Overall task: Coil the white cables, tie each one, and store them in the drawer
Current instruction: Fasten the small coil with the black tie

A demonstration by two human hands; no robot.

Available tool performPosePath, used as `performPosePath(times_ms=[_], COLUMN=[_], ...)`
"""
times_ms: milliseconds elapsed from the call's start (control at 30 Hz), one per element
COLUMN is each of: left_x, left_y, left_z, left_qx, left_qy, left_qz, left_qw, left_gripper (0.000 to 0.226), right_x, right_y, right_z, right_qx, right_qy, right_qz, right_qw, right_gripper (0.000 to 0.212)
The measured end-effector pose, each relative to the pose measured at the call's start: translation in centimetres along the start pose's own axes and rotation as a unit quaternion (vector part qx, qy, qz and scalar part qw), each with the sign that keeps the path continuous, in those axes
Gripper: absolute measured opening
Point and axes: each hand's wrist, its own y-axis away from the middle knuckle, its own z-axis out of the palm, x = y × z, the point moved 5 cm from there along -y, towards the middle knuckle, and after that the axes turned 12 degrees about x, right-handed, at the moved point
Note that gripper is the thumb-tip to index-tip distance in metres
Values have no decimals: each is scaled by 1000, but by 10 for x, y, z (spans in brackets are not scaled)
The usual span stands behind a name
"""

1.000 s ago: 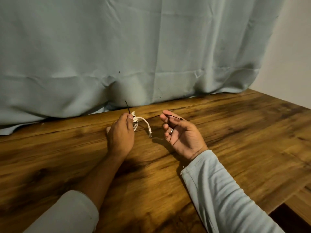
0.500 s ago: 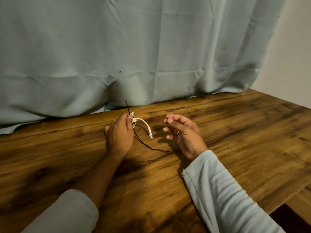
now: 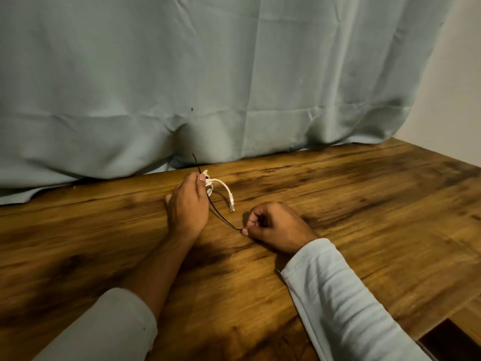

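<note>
Tabletop [image 3: 338,204]: white cable [image 3: 221,182] plug-end nearward, tie [image 3: 223,218] diagonal

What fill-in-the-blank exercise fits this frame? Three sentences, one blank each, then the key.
The left hand holds the coiled ____ cable. The right hand pinches one end of the thin ____ tie. The tie's other end sticks up above the ____ hand.
Missing words: white; black; left.
</note>
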Motion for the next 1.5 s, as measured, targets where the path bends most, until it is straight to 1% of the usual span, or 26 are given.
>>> performPosePath(times_ms=[67,133,167,200,233,300,333,433,500,600,733,833,900,1000,1067,1133,1300,1400,1500], left_x=[1,0,0,0,0,1,1,3,5,7,7,12,15,18,17,18,29,34,38], left_y=[0,0,0,0,0,0,0,1,2,3,4,6,6,3,3,5,16,25,33], left_z=[0,0,0,0,0,1,1,3,3,4,9,7,2,-8,-10,-6,11,18,23], left_qx=[2,3,4,4,2,-3,-4,-10,-16,-21,-30,-7,32,90,97,70,-49,-107,-144], left_qy=[1,3,3,3,2,-3,-7,-21,-28,-42,-54,-45,-29,19,34,21,-20,-42,-63], left_qz=[1,2,4,7,8,11,14,30,37,59,83,101,108,109,109,125,216,273,308], left_qw=[1000,1000,1000,1000,1000,1000,1000,999,999,997,995,994,993,990,989,989,975,955,938], left_gripper=[29,29,29,30,30,31,30,27,24,24,29,30,31,35,39,42,53,49,47], right_x=[-1,3,4,5,5,5,4,5,8,10,10,11,11,9,7,7,10,10,9], right_y=[2,1,0,-1,-1,-1,0,1,-1,-4,-6,-8,-9,-9,-9,-10,-10,-8,-7], right_z=[-4,-7,-9,-11,-14,-24,-27,-28,-27,-28,-28,-28,-28,-29,-28,-26,-20,-18,-16], right_qx=[28,73,94,117,143,194,207,208,215,222,205,198,198,200,197,198,198,210,230], right_qy=[3,-7,-36,-92,-170,-331,-393,-522,-572,-625,-674,-697,-700,-692,-688,-678,-628,-586,-544], right_qz=[-1,3,12,26,41,63,71,109,125,136,125,131,127,119,112,107,104,103,94], right_qw=[1000,997,995,989,974,921,893,820,782,736,698,676,674,683,689,700,746,776,802], right_gripper=[12,10,8,7,6,6,4,13,16,15,18,25,28,29,29,28,26,23,20])
